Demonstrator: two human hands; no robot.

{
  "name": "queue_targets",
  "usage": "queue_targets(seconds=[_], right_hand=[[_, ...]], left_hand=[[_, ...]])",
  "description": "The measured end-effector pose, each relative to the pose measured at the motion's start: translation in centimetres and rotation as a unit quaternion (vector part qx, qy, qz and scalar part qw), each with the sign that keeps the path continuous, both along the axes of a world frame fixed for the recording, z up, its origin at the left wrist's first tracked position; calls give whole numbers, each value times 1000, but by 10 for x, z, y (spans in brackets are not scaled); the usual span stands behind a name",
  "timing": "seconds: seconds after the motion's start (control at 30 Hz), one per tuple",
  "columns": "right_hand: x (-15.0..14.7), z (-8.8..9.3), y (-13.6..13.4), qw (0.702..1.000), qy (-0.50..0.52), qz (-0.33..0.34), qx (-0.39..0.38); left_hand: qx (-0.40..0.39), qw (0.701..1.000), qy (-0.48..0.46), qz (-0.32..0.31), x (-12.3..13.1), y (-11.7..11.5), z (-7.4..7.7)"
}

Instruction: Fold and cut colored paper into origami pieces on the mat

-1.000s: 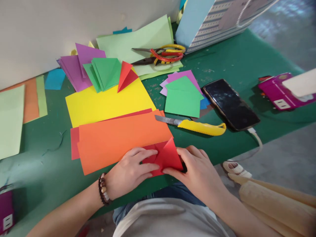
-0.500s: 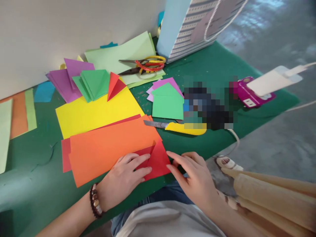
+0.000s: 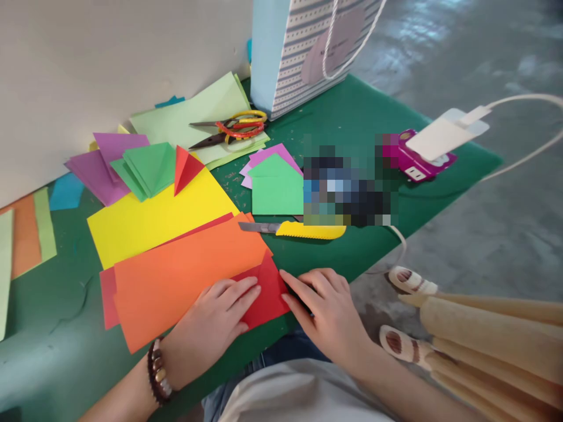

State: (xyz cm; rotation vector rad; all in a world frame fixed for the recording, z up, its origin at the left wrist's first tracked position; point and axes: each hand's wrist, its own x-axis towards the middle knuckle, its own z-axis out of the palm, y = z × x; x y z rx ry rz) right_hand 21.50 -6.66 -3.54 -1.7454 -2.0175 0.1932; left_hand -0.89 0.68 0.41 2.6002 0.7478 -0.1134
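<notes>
A folded red paper piece [image 3: 268,293] lies at the near edge of the green mat [image 3: 360,246], partly on an orange sheet [image 3: 185,275]. My left hand [image 3: 211,325], with a bead bracelet on the wrist, lies flat on the red paper's left part, fingers stretched out. My right hand [image 3: 325,308] presses its fingertips along the paper's right edge, fingers extended and close together. Neither hand grips anything.
A yellow utility knife [image 3: 303,230] lies just beyond the hands. Yellow sheet [image 3: 153,217], green and purple folded squares [image 3: 272,184], scissors [image 3: 229,128], a striped paper bag [image 3: 303,47], a magenta power strip [image 3: 417,161]. Someone's feet and legs [image 3: 461,328] at right.
The camera view has swung right and down. The red paper now lies flatter, its raised flap pressed down, with both hands staying on it.
</notes>
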Motion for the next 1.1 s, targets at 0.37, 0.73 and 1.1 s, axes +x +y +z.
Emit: queue_targets(seconds=[0.37, 0.73, 1.1], right_hand=[[3, 3, 5, 999, 28, 22, -13], [5, 5, 18, 995, 92, 19, -31], [9, -2, 16, 997, 51, 50, -14]], left_hand=[[-53, 998, 18, -20, 7, 9, 8], [-52, 997, 45, -22, 8, 11, 9], [-50, 998, 37, -31, 7, 14, 7]])
